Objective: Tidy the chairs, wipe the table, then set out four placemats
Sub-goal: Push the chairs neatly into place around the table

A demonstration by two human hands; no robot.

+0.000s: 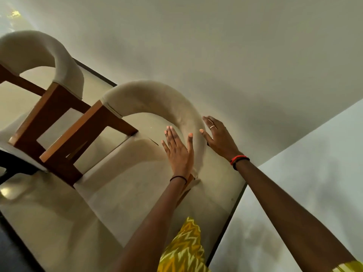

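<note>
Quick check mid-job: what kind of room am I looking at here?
Likely a home dining area. The nearer chair and farther chair match: curved cream padded backs, wooden frames, beside a plain pale wall. The left hand and right hand touch the nearer chair's back. No table clearly shows.

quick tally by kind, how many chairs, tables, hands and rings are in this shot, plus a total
chairs: 2, the near chair and the far chair
table: 1
hands: 2, the left hand and the right hand
ring: 1, on the right hand
total: 6
</note>
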